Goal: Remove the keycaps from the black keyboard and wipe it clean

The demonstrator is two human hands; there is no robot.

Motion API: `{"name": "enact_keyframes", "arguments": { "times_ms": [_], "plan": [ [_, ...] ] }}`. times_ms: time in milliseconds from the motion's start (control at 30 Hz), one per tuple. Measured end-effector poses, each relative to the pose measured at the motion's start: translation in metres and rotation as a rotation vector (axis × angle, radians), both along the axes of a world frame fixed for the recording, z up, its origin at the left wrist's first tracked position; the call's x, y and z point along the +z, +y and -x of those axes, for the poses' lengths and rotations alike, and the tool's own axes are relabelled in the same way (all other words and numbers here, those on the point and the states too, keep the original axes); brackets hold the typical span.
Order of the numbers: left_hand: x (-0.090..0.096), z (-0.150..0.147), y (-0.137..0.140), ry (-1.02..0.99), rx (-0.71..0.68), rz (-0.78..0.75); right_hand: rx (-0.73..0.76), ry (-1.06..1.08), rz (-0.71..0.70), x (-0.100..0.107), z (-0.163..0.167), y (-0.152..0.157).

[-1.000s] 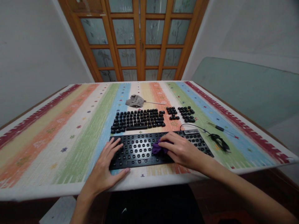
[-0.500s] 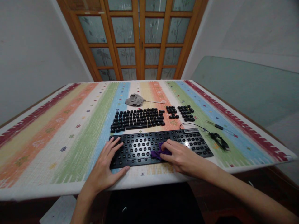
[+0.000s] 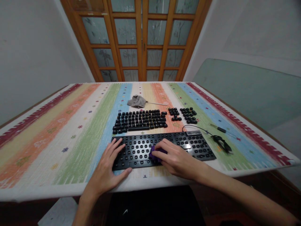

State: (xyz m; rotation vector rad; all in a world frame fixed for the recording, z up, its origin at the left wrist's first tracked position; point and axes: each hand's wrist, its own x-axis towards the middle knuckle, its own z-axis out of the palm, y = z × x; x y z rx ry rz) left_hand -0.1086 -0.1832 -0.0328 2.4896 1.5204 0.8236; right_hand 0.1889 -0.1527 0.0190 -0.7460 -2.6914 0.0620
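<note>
A black keyboard base [image 3: 139, 147], stripped of its keycaps, lies flat near the table's front edge. My left hand [image 3: 109, 163] rests over its left end, fingers spread on the top and thumb along the front edge. A purple cloth [image 3: 154, 153] is bunched under the fingers of my right hand [image 3: 176, 157], which presses it onto the middle of the keyboard base. Part of the cloth is hidden by my fingers. Just behind the base, loose black keycaps [image 3: 138, 120] are laid out in keyboard order, with smaller groups of keycaps [image 3: 188, 115] to their right.
A crumpled grey cloth [image 3: 137, 101] lies behind the keycaps, beside a thin metal rod [image 3: 156, 103]. To the right are a dark-handled screwdriver [image 3: 221, 129] and the bundled black cable [image 3: 222, 144]. A striped tablecloth [image 3: 77, 135] covers the table.
My right hand has slid the purple cloth slightly left across the keyboard base, its fingers curling more over it. My left hand keeps its place on the base.
</note>
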Motion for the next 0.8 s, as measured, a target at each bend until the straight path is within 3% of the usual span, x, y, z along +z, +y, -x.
{"name": "enact_keyframes", "arguments": {
  "times_ms": [100,233,533,800],
  "plan": [
    [0.0,0.0,0.0,-0.006,0.001,-0.003,0.04,0.037,-0.007,-0.011,0.007,-0.002],
    [-0.001,0.0,0.0,-0.003,-0.004,-0.001,0.05,-0.076,0.014,-0.019,0.013,-0.001],
    [-0.001,0.0,0.0,0.003,-0.005,0.005,-0.009,-0.226,0.058,-0.008,0.024,-0.002],
    [-0.001,0.0,0.001,-0.003,-0.011,-0.01,0.013,-0.175,0.18,-0.007,0.029,0.008]
  ]
}}
